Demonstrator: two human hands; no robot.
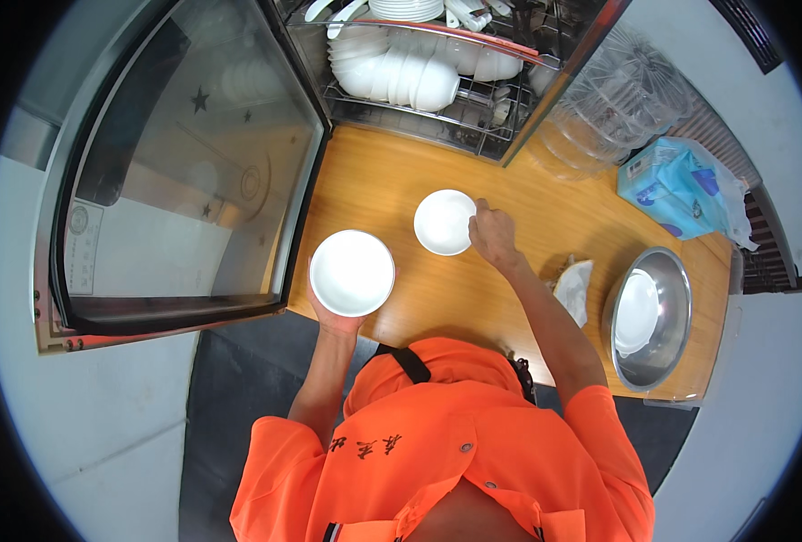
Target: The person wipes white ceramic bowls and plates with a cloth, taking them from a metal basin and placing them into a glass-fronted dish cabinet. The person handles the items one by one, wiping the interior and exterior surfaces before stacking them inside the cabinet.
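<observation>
My left hand [336,320] holds a large white bowl [352,273] from below, its fingers and thumb showing at the bowl's sides. The bowl's open side faces up, and nothing shows in it. To its right and a little farther off is a smaller white bowl [444,221] over the wooden table. My right hand [494,233] pinches that bowl's right rim, fingers bent and thumb mostly hidden. Off to the right, a steel basin [687,318] holds another white bowl [637,313]. A whitish crumpled cloth [575,291] lies between my right forearm and the basin.
At the back stands a cabinet with white bowls [392,79] on a wire rack [484,126] and plates [407,8] with spoons above. Its glass door [211,181] is swung out on the left. A blue tissue pack [676,185] and clear stacked containers [613,104] are at the right.
</observation>
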